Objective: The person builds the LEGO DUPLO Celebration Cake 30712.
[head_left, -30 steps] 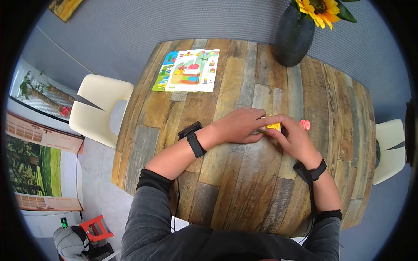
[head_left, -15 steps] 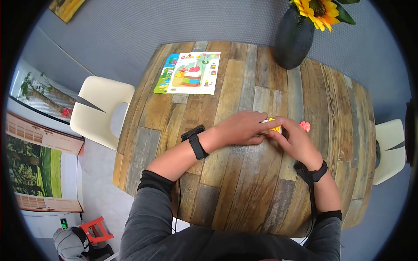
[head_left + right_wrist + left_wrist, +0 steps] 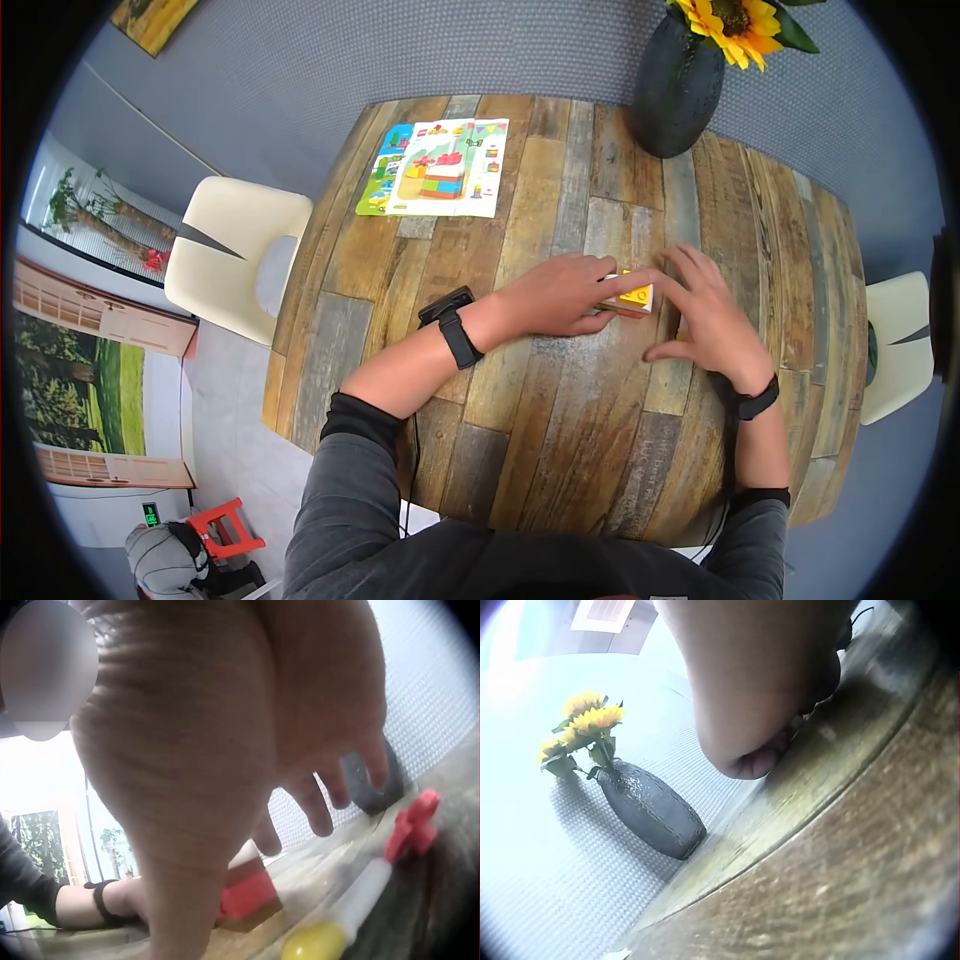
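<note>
In the head view my left hand [image 3: 560, 295] grips a small stack of toy building bricks [image 3: 634, 297], yellow studs on top, white below and a reddish edge at the bottom. My right hand [image 3: 722, 330] stands apart to the right of the stack, thumb and fingers spread, holding nothing. Beneath it in the right wrist view lie a white stick piece [image 3: 367, 892] with a yellow end and a pinkish-red flower brick [image 3: 414, 825]. There the brick stack [image 3: 251, 894] shows red and brown sides. The left wrist view hides the stack behind the left hand [image 3: 757, 690].
An instruction booklet [image 3: 435, 168] lies at the far left of the wooden table [image 3: 560, 420]. A dark vase [image 3: 678, 90] with a sunflower stands at the back edge. White chairs [image 3: 235, 250] flank the table, and a red stool [image 3: 227, 530] is on the floor.
My right hand has let go of the brick stack and moved right, its fingers spreading over the flower brick. The left hand keeps its grip on the stack, almost unmoved.
</note>
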Demonstrator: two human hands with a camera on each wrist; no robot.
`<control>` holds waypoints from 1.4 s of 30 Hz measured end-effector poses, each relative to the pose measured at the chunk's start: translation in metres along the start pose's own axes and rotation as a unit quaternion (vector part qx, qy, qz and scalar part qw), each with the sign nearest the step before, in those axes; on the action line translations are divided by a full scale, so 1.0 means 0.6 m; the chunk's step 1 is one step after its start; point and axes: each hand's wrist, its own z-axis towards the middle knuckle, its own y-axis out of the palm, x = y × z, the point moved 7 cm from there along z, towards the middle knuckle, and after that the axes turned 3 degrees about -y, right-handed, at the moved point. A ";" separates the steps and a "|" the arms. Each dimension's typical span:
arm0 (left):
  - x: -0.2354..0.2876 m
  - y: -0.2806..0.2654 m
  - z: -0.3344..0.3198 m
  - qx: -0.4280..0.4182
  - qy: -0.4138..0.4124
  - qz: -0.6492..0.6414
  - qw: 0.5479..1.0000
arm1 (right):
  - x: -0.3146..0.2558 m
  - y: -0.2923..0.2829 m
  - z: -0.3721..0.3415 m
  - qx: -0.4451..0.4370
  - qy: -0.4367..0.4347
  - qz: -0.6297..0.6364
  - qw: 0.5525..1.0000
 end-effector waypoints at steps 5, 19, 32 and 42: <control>-0.001 0.001 -0.003 0.013 0.007 -0.002 1.000 | 0.069 0.012 -0.041 -0.075 0.136 -0.009 0.988; 0.001 -0.001 -0.001 0.013 0.009 -0.002 1.000 | 0.081 0.035 -0.030 -0.114 0.137 0.113 0.978; 0.005 -0.009 -0.005 0.048 0.025 -0.002 0.999 | 0.038 0.052 0.003 -0.042 0.117 0.116 0.985; 0.023 -0.041 -0.013 0.188 0.104 -0.003 0.977 | 0.027 0.017 0.006 0.147 0.126 0.189 0.963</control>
